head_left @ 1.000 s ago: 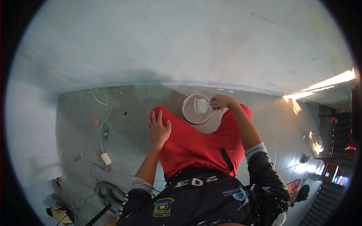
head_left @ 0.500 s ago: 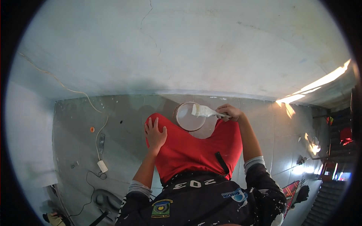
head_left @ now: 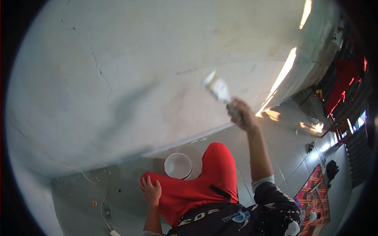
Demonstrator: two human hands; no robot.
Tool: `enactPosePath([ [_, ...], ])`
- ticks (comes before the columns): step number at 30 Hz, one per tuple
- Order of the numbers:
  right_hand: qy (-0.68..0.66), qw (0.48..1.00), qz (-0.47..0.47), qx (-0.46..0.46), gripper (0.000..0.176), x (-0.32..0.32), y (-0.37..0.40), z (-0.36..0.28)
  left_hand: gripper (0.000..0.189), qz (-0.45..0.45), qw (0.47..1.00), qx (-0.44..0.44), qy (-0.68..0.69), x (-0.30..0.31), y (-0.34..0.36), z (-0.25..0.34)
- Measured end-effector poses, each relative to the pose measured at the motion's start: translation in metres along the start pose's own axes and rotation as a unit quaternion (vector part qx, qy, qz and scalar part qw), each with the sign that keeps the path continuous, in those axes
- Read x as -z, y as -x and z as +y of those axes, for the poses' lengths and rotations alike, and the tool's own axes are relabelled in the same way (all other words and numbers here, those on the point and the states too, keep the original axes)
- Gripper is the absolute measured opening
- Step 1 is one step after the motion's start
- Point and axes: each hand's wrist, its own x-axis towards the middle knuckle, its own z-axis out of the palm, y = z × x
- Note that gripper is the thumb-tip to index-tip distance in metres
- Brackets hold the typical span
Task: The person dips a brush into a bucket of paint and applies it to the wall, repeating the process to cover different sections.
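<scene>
My right hand is wrapped round the handle of a paintbrush with white paint over its head. It is raised in front of the pale wall, the bristle end pointing up and to the left. Some motion blur softens the brush. My left hand rests with spread fingers on my left knee, over the red trousers. Between my knees and the wall's foot stands a round bucket with whitish contents.
A thin crack runs down the wall at the left. On the floor lie a white cable, an orange ring and a patterned red mat. Bright sunlight streaks fall on the right of the wall.
My right hand has lifted the paintbrush from over the bucket up in front of the wall. The view has turned up and to the right. My left hand stays on the knee.
</scene>
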Motion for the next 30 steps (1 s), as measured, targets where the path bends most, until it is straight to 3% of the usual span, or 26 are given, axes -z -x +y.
enactPosePath([
  [2, 0.066, 0.989, 0.075, 0.110, 0.019, -0.015, -0.007, -0.060, 0.062, -0.005, 1.000, -0.001, 0.006, 0.002, -0.006, 0.000],
  [6, 0.210, 0.927, 0.128, 0.283, 0.024, -0.046, -0.030, -0.159, 0.062, -0.025, 0.999, 0.011, 0.018, 0.000, -0.009, -0.004],
  [8, 0.354, 0.853, 0.212, 0.319, 0.024, -0.076, -0.041, -0.195, 0.062, -0.025, 0.999, 0.012, 0.023, -0.005, -0.008, -0.009],
  [9, 0.352, 0.852, 0.212, 0.323, 0.024, -0.086, -0.051, -0.203, 0.063, -0.031, 0.999, 0.019, 0.026, -0.006, -0.009, -0.009],
  [11, 0.570, 0.650, 0.281, 0.416, 0.026, -0.103, -0.066, -0.209, 0.063, -0.031, 0.999, 0.021, 0.023, -0.004, -0.008, -0.009],
  [13, 0.644, 0.555, 0.282, 0.444, 0.030, -0.103, -0.086, -0.192, 0.064, -0.034, 0.999, 0.026, 0.020, -0.005, -0.006, -0.009],
  [14, 0.696, 0.538, 0.257, 0.400, 0.032, -0.092, -0.093, -0.154, 0.064, -0.033, 0.999, 0.018, 0.024, -0.005, -0.007, -0.015],
  [16, 0.731, 0.539, 0.247, 0.337, 0.039, -0.075, -0.094, -0.100, 0.064, -0.029, 0.999, 0.008, 0.030, -0.006, -0.009, -0.017],
  [18, 0.726, 0.592, 0.212, 0.280, 0.038, -0.061, -0.075, -0.060, 0.063, -0.032, 0.999, 0.025, 0.022, -0.007, -0.007, -0.017],
  [19, 0.727, 0.591, 0.211, 0.280, 0.038, -0.055, -0.066, -0.054, 0.063, -0.033, 0.999, 0.025, 0.023, -0.006, -0.007, -0.017],
  [21, 0.715, 0.641, 0.188, 0.207, 0.031, -0.047, -0.052, -0.052, 0.064, -0.028, 0.999, 0.020, 0.030, -0.005, -0.006, -0.019],
  [24, 0.727, 0.645, 0.181, 0.150, 0.026, -0.047, -0.047, -0.080, 0.064, -0.033, 0.999, 0.014, 0.038, -0.002, -0.007, -0.020],
  [26, 0.738, 0.627, 0.202, 0.148, 0.027, -0.055, -0.062, -0.111, 0.064, -0.031, 0.999, 0.011, 0.031, -0.006, -0.009, -0.023],
  [29, 0.780, 0.544, 0.159, 0.267, 0.027, -0.072, -0.095, -0.189, 0.064, -0.028, 0.999, 0.002, 0.029, -0.005, -0.007, -0.023],
  [30, 0.802, 0.514, 0.143, 0.270, 0.027, -0.080, -0.108, -0.220, 0.064, -0.027, 0.999, -0.007, 0.035, -0.003, -0.007, -0.024],
])
